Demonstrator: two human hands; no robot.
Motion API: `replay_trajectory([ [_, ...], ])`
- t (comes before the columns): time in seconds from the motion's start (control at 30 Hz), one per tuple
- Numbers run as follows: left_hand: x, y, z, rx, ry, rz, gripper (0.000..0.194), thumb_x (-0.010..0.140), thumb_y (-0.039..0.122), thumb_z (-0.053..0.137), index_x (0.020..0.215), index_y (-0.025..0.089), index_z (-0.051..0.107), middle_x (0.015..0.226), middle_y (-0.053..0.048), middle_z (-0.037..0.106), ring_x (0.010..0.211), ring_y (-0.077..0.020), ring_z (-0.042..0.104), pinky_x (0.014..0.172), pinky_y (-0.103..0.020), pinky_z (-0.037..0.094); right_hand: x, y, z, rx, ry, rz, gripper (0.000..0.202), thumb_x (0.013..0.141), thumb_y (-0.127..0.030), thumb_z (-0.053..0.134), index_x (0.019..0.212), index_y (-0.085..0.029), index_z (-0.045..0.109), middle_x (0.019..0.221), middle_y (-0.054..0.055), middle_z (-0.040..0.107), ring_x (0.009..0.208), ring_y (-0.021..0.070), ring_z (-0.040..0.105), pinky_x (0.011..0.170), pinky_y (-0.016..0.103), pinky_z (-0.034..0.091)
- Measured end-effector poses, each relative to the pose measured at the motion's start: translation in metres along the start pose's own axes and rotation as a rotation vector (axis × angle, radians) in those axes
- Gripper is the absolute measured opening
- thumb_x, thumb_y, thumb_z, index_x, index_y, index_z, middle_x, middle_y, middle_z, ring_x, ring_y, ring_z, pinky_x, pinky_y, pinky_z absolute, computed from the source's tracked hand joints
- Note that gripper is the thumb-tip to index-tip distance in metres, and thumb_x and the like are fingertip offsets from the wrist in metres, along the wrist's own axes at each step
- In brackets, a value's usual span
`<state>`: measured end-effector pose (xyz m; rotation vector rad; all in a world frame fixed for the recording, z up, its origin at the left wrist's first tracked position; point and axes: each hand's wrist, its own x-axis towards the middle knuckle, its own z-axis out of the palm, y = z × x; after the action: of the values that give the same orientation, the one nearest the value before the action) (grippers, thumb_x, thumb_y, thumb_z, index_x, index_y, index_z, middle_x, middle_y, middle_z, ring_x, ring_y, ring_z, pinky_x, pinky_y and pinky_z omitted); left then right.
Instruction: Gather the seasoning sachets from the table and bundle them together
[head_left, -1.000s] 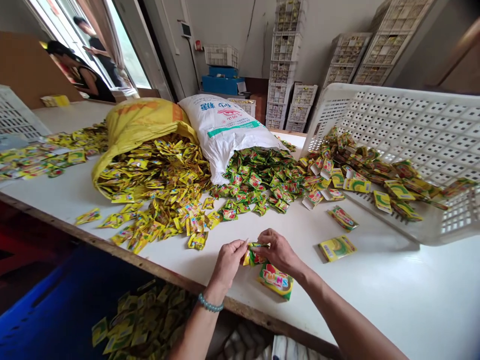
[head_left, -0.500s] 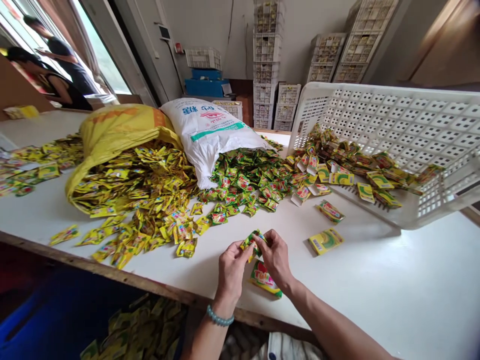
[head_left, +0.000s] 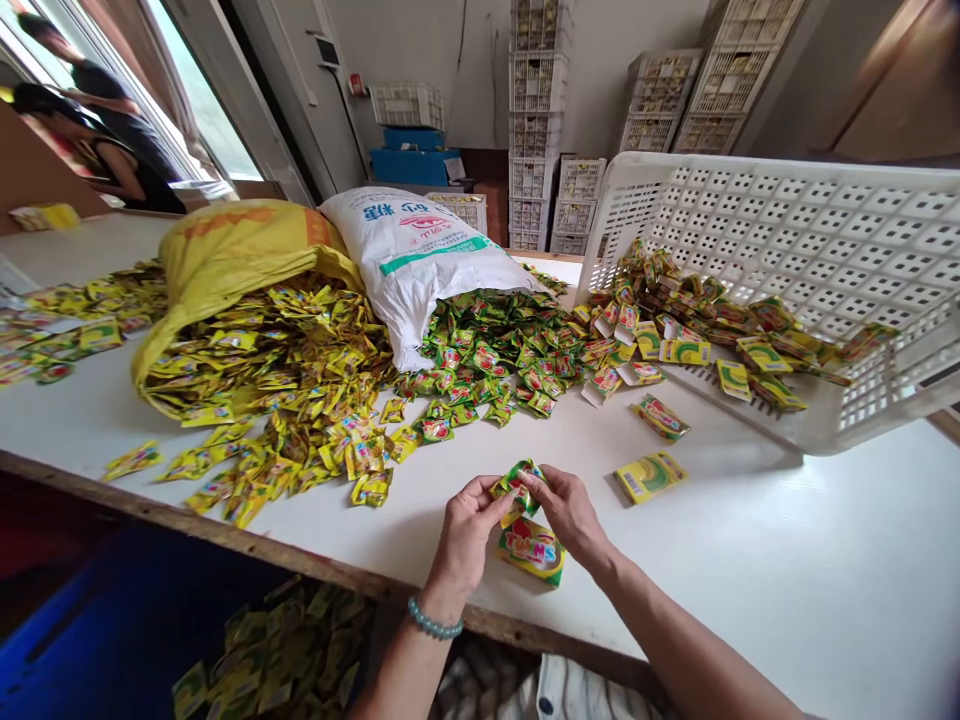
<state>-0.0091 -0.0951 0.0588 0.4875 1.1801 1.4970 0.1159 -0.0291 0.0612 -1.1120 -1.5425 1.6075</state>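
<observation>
In the head view, the left hand [head_left: 466, 535] and the right hand [head_left: 574, 512] meet above the near edge of the desk [head_left: 765, 570]. The grip of each is closed, fingertips pinching a small bunch of sachets [head_left: 520, 488], green with some yellow, between them. The left wrist wears a beaded bracelet [head_left: 435, 619]. Just below the bunch, close to the near edge, a box marked TWINS [head_left: 532, 552] lies flat; whether the sachets touch it I cannot tell.

To the right of the hands, away from the near edge, lie a yellow box [head_left: 650, 477] and, a little farther in, a green-and-red box [head_left: 660, 418]. Toward the left of the desk, a yellow sack [head_left: 244, 235] opens onto a heap of yellow sachets [head_left: 289, 360] that spreads almost to the near edge. Beside it, nearer the far edge, a white sack [head_left: 435, 245] opens onto a heap of green sachets [head_left: 502, 340].

Toward the far right corner, a white basket [head_left: 825, 250] holds more small boxes [head_left: 765, 355], some lying outside it. Below the near edge, on the left, stands a blue bin [head_left: 90, 620].
</observation>
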Motion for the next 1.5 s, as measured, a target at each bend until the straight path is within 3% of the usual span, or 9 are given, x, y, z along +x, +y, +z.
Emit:
replay_trajectory([
  [0.07, 0.001, -0.003, 0.000, 0.101, 0.024, 0.074, 0.032, 0.063, 0.030, 0.080, 0.088, 0.015, 0.065, 0.074, -0.001, 0.072, 0.070, -0.0137, 0.064, 0.069, -0.024, 0.049, -0.002, 0.001, 0.001, -0.053, 0.060, -0.026, 0.049, 0.075, -0.063, 0.062, 0.057, -0.019, 0.046, 0.053, -0.006, 0.038, 0.054, 0.0103, 0.034, 0.052, 0.025, 0.027],
  [0.2, 0.004, -0.004, -0.001, 0.217, 0.028, 0.122, 0.034, 0.065, 0.029, 0.078, 0.089, 0.017, 0.057, 0.073, -0.001, 0.072, 0.071, -0.0154, 0.066, 0.071, -0.026, 0.051, 0.000, -0.002, -0.004, 0.092, -0.151, 0.047, 0.043, 0.072, -0.059, 0.067, 0.071, -0.018, 0.055, 0.064, -0.003, 0.053, 0.059, 0.0114, 0.044, 0.056, 0.025, 0.035],
  [0.33, -0.005, -0.002, -0.014, 0.396, 0.063, 0.011, 0.037, 0.065, 0.039, 0.075, 0.088, 0.020, 0.051, 0.069, -0.001, 0.071, 0.063, -0.0160, 0.066, 0.062, -0.026, 0.051, 0.004, 0.005, -0.031, -0.015, -0.087, 0.068, 0.044, 0.069, -0.058, 0.070, 0.068, -0.017, 0.055, 0.060, -0.003, 0.053, 0.057, 0.0109, 0.043, 0.055, 0.025, 0.033],
  [0.47, -0.022, -0.005, -0.034, 0.881, -0.043, -0.185, 0.035, 0.073, 0.053, 0.061, 0.064, 0.020, 0.053, 0.055, 0.000, 0.061, 0.047, -0.0151, 0.058, 0.048, -0.025, 0.042, -0.002, 0.017, -0.064, -0.035, -0.086, 0.163, 0.047, 0.068, -0.062, 0.069, 0.070, -0.016, 0.056, 0.060, -0.003, 0.052, 0.058, 0.0107, 0.041, 0.056, 0.026, 0.030],
  [0.6, -0.022, -0.018, -0.032, 1.118, -0.062, -0.130, 0.031, 0.080, 0.049, 0.052, 0.068, 0.021, 0.058, 0.063, -0.003, 0.065, 0.057, -0.0180, 0.061, 0.053, -0.026, 0.041, -0.020, 0.027, -0.062, -0.015, -0.189, 0.231, 0.051, 0.066, -0.064, 0.071, 0.069, -0.017, 0.053, 0.060, -0.005, 0.047, 0.058, 0.0101, 0.038, 0.056, 0.026, 0.027],
  [0.83, 0.002, -0.033, -0.019, 0.842, 0.055, 0.009, 0.037, 0.068, 0.052, 0.067, 0.082, 0.020, 0.053, 0.076, -0.005, 0.068, 0.071, -0.0204, 0.065, 0.064, -0.028, 0.047, -0.036, 0.045, -0.031, 0.136, -0.147, 0.169, 0.049, 0.071, -0.063, 0.068, 0.070, -0.018, 0.049, 0.061, -0.005, 0.045, 0.058, 0.0095, 0.037, 0.055, 0.024, 0.028],
  [0.97, 0.000, -0.035, -0.023, 0.548, -0.033, -0.041, 0.044, 0.066, 0.048, 0.071, 0.094, 0.016, 0.058, 0.082, -0.007, 0.071, 0.073, -0.0212, 0.066, 0.067, -0.030, 0.050, -0.036, 0.043, -0.030, 0.147, -0.119, 0.110, 0.045, 0.075, -0.058, 0.067, 0.071, -0.018, 0.048, 0.060, -0.006, 0.042, 0.055, 0.0086, 0.036, 0.052, 0.023, 0.027],
  [1.17, -0.011, -0.026, -0.021, 0.465, -0.170, -0.064, 0.038, 0.070, 0.037, 0.072, 0.098, 0.014, 0.063, 0.092, -0.008, 0.073, 0.085, -0.0225, 0.066, 0.077, -0.031, 0.051, -0.017, 0.014, -0.044, -0.009, -0.008, -0.045, 0.038, 0.080, -0.054, 0.061, 0.073, -0.018, 0.051, 0.060, -0.005, 0.046, 0.055, 0.0095, 0.039, 0.051, 0.023, 0.031],
  [1.5, -0.022, -0.017, -0.015, 0.256, -0.339, -0.157, 0.042, 0.070, 0.032, 0.078, 0.106, 0.015, 0.064, 0.100, -0.008, 0.074, 0.092, -0.0213, 0.066, 0.083, -0.029, 0.051, 0.016, -0.008, -0.050, -0.497, -0.333, -0.339, 0.037, 0.085, -0.052, 0.060, 0.074, -0.017, 0.066, 0.078, 0.002, 0.056, 0.070, 0.0139, 0.054, 0.063, 0.025, 0.042],
])
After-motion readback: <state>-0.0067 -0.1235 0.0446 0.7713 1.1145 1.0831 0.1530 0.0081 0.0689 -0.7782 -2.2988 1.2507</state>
